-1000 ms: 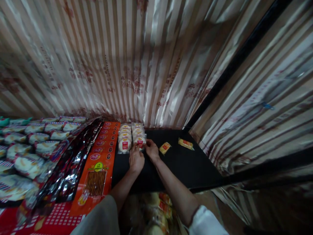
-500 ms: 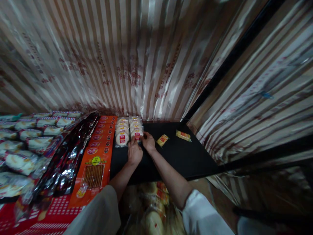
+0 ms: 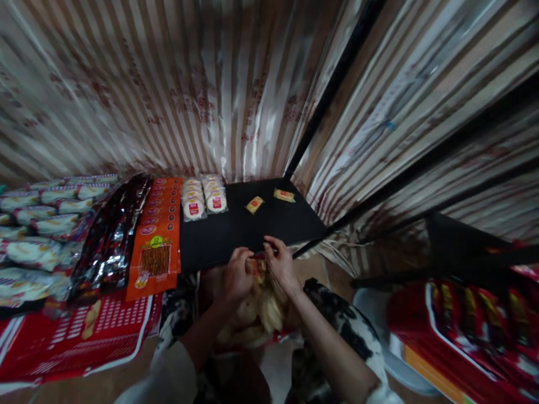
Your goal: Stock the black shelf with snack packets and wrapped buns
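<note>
My left hand (image 3: 239,275) is low in front of the black shelf (image 3: 219,241), its fingers curled inward. Beside it, my right hand (image 3: 281,268) has its fingers bent and its index finger reaching toward the shelf edge. Between and below them are yellowish packaged snacks (image 3: 269,311) in clear wrapping, one with a red-orange print near the left fingers. What either hand grips is too dim to make out. On the shelf stand two rows of round white wrapped crackers (image 3: 217,203), with two small yellow packets (image 3: 254,205) to their right.
Orange snack bags (image 3: 154,252), dark shiny packs (image 3: 112,241) and several white-wrapped pastries (image 3: 54,224) line the left. A red basket (image 3: 105,331) is below them. Another red container (image 3: 404,314) with red packs stands right. A black frame bar (image 3: 332,90) rises behind the shelf.
Both hands have left the second row of white crackers and come down toward me to the yellowish snacks below the shelf edge. The view has tilted down and turned right.
</note>
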Motion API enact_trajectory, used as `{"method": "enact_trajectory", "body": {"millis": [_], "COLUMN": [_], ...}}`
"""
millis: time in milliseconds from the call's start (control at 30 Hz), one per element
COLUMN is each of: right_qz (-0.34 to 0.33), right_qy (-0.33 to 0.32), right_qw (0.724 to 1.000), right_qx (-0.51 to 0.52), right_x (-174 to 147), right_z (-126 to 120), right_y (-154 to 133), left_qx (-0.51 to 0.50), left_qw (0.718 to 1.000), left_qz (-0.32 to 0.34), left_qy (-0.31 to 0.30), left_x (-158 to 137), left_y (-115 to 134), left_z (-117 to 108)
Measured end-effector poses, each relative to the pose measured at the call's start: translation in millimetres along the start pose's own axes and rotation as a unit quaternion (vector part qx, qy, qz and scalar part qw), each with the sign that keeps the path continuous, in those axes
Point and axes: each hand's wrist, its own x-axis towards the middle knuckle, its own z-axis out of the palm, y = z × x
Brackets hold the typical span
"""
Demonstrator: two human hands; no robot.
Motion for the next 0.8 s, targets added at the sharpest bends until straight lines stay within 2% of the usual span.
{"method": "enact_trajectory", "body": {"millis": [67,133,267,433,533,667,800], "right_qz": [0.035,0.071,0.046,0.035,0.053,0.030,0.053], "right_qy": [-0.007,-0.053,-0.123,-0.139,-0.147,-0.197,-0.216], "right_qw": [0.997,0.983,0.949,0.931,0.916,0.901,0.888], "right_qx": [-0.067,-0.158,-0.285,-0.335,-0.369,-0.384,-0.403], "right_x": [-24,-46,-78,-85,-72,-45,-28], "right_z": [-30,-55,-75,-68,-63,-48,-26], "right_y": [19,37,60,59,44,25,23], "left_qx": [-0.021,-0.023,-0.004,0.007,0.016,0.023,0.011], "left_qw": [0.998,0.997,0.989,0.984,0.982,0.981,0.982], "left_qz": [0.032,0.038,0.020,-0.014,-0.024,-0.032,-0.039], "left_qy": [-0.039,-0.069,-0.147,-0.180,-0.188,-0.190,-0.183], "left_x": [-28,-50,-74,-82,-80,-79,-81], "left_y": [3,6,18,31,30,25,17], "left_z": [13,25,42,42,36,32,35]}}
